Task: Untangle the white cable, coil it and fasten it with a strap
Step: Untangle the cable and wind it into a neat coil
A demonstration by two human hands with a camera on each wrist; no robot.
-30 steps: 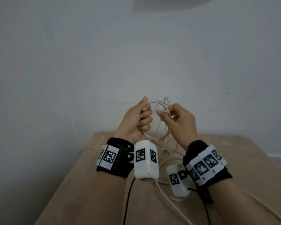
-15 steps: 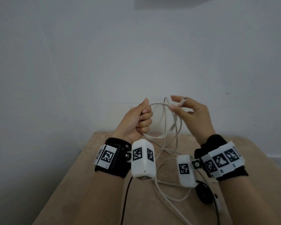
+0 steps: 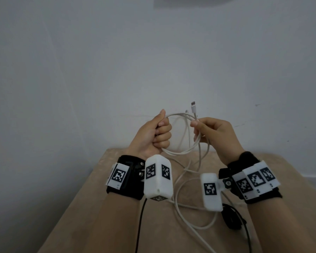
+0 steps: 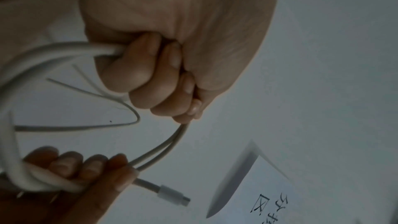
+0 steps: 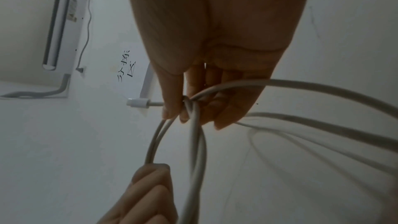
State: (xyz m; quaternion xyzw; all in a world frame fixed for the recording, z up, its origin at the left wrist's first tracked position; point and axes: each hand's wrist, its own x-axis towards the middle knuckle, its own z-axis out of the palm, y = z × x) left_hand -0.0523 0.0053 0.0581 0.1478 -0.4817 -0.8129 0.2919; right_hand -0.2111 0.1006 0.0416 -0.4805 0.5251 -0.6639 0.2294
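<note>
Left hand (image 3: 154,133) fisted round white cable (image 3: 179,152) loops at 9 o'clock; right hand (image 3: 214,133) pinched connector end at 3, possibly knotted. Keep loops even.

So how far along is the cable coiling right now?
Partly done. The left hand grips a few finished loops of the white cable. The right hand pinches strands just below the connector. Slack still trails over the table. No strap is on the coil yet.

Beige table (image 3: 102,207), pale wall (image 3: 98,70)
</note>
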